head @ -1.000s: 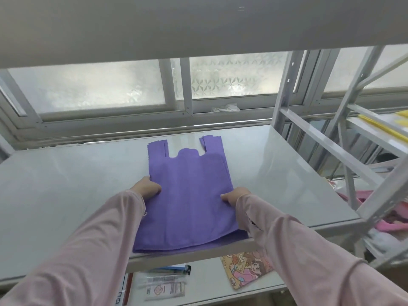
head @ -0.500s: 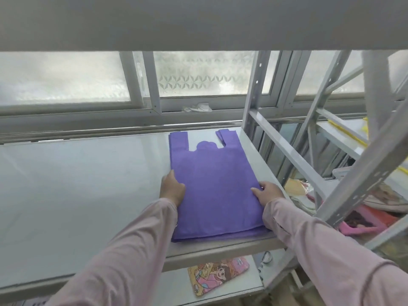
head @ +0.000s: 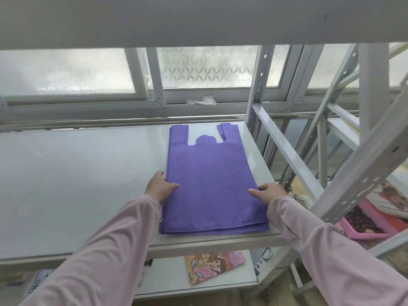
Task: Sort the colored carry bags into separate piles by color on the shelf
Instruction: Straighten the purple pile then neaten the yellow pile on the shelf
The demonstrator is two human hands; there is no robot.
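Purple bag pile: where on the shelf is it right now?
The purple bag pile lies flat at the right end of the shelf, handles toward the window, between the left hand and right hand.

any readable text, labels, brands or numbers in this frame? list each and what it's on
No text is readable.
Purple bags: plain, no print visible.
Cartoon-print item on the lower shelf: pictures only, any lettering too small to read.
Dark-printed items at lower left, under the shelf: markings blurred, unreadable.
Shelf frame: holes only, no label.
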